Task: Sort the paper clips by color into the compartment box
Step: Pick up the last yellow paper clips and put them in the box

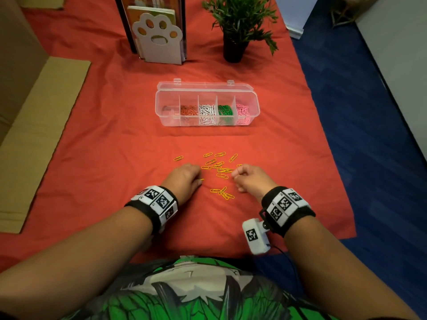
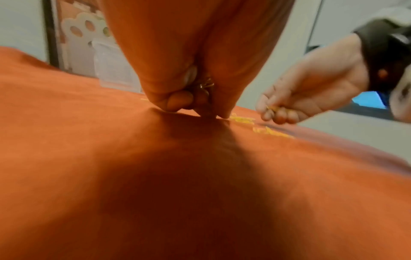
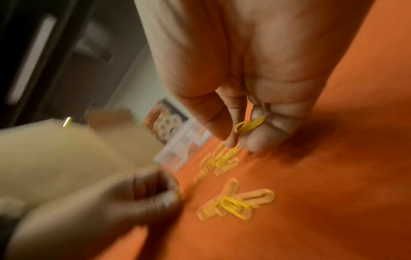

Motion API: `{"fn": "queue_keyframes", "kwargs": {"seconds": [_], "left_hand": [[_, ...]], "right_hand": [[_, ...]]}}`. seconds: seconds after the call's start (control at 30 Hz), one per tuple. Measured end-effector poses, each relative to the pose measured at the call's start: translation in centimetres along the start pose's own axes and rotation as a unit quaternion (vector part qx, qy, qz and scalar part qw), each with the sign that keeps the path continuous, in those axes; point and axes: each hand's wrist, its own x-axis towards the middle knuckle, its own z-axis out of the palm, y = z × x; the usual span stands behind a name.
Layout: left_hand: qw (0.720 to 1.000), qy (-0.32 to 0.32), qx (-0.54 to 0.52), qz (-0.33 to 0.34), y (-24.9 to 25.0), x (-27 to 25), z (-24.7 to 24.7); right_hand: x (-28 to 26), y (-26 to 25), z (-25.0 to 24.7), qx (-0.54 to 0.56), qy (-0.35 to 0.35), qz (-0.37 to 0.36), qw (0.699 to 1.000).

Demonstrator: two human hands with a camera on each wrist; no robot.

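Observation:
Several yellow paper clips lie scattered on the red cloth, with a small tangle nearer to me. My left hand is curled with fingertips on the cloth and holds yellow clips in its palm. My right hand is curled too, gripping yellow clips against its bent fingers just above the pile. Beyond stands the clear compartment box, lid open, with orange, white, green and pink clips in separate sections. Its leftmost section shows no clips.
A paw-shaped white book holder and a potted plant stand at the back of the cloth. Flat cardboard lies to the left. The red cloth ends at blue floor on the right.

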Motion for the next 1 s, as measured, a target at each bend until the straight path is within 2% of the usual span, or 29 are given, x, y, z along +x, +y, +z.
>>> {"fn": "queue_keyframes", "kwargs": {"seconds": [0.07, 0.13, 0.17, 0.23, 0.27, 0.3, 0.33, 0.37, 0.4, 0.47, 0.53, 0.57, 0.6, 0.63, 0.7, 0.8, 0.87, 0.93, 1.0], "left_hand": [[0.996, 0.009, -0.082, -0.036, -0.1, 0.1, -0.3], [0.975, -0.007, -0.199, -0.100, 0.0, 0.4, -0.6], [0.949, -0.017, -0.282, -0.139, 0.3, 0.5, -0.7], [0.864, -0.041, -0.451, -0.222, 1.0, 0.5, -1.2], [0.818, -0.055, -0.513, -0.254, 1.4, 0.5, -1.4], [0.785, -0.070, -0.550, -0.276, 2.0, 0.4, -1.8], [0.766, -0.083, -0.567, -0.290, 2.4, 0.4, -1.9], [0.763, -0.090, -0.568, -0.295, 2.7, 0.4, -1.9], [0.777, -0.088, -0.550, -0.292, 3.0, 0.4, -1.7], [0.839, -0.075, -0.470, -0.264, 3.2, 0.7, -0.7], [0.925, -0.066, -0.322, -0.189, 3.0, 0.8, 0.2], [0.961, -0.069, -0.230, -0.137, 2.9, 0.9, 0.5], [0.985, -0.074, -0.131, -0.084, 2.8, 0.9, 0.7], [0.996, -0.075, -0.041, -0.033, 2.7, 0.9, 0.8], [0.995, -0.066, 0.068, 0.033, 2.7, 1.0, 1.2], [0.988, -0.078, 0.121, 0.062, 2.9, 1.2, 1.7], [0.987, -0.094, 0.118, 0.059, 2.9, 1.2, 1.8], [0.993, -0.092, 0.061, 0.053, 2.8, 1.3, 1.8], [0.994, -0.087, -0.069, -0.003, 2.9, 1.3, 1.3]], "right_hand": [[-0.3, 0.8, 0.4, -0.156, 0.007, -0.056, 0.986], [-1.0, 1.4, 1.4, -0.256, 0.013, -0.103, 0.961], [-1.2, 1.8, 1.9, -0.292, 0.015, -0.127, 0.948], [-1.6, 2.2, 2.7, -0.347, 0.023, -0.162, 0.924], [-1.8, 2.2, 2.9, -0.368, 0.027, -0.172, 0.914], [-1.9, 2.3, 3.1, -0.383, 0.034, -0.183, 0.905], [-2.0, 2.1, 3.2, -0.396, 0.040, -0.187, 0.898], [-2.1, 2.0, 3.3, -0.404, 0.044, -0.193, 0.893], [-2.2, 2.0, 3.4, -0.413, 0.046, -0.191, 0.889], [-2.3, 2.1, 3.4, -0.429, 0.046, -0.186, 0.883], [-2.1, 2.2, 3.0, -0.431, 0.048, -0.176, 0.884], [-1.9, 2.2, 2.6, -0.423, 0.048, -0.170, 0.889], [-1.7, 2.1, 2.2, -0.412, 0.045, -0.161, 0.896], [-1.4, 1.9, 1.8, -0.394, 0.039, -0.147, 0.907], [-1.0, 1.5, 0.7, -0.332, 0.040, -0.111, 0.936], [-0.3, 1.1, -0.7, -0.178, 0.040, -0.065, 0.981], [-0.1, 0.8, -1.3, -0.015, 0.026, -0.030, 0.999], [-0.2, 0.5, -1.8, 0.164, -0.003, 0.011, 0.986], [-0.6, 0.0, -2.2, 0.320, -0.032, 0.040, 0.946]]}}
